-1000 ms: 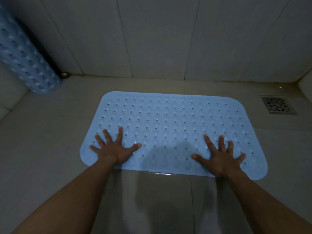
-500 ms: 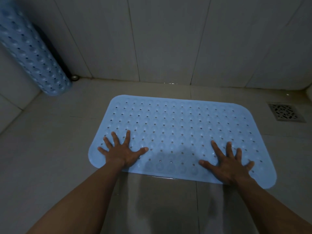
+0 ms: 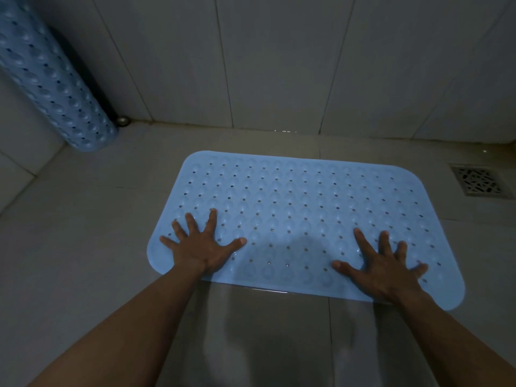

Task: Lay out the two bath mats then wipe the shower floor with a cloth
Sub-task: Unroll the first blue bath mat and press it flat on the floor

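Observation:
A light blue perforated bath mat (image 3: 301, 208) lies flat on the grey tiled shower floor (image 3: 83, 247), a short way out from the back wall. My left hand (image 3: 202, 247) presses its near left corner with fingers spread. My right hand (image 3: 382, 263) presses the near right part the same way, fingers straight and splayed. A second blue bath mat (image 3: 53, 79) stands rolled up in the back left corner, leaning against the wall. No cloth is in view.
A square metal floor drain (image 3: 479, 182) sits to the right of the flat mat. A small round metal fitting (image 3: 122, 120) lies at the wall base beside the rolled mat. Tiled walls close the back and left; wet floor shows near me.
The view has shifted so mat and hands sit further right and lower in frame. Both hands stay spread flat on the mat's near edge.

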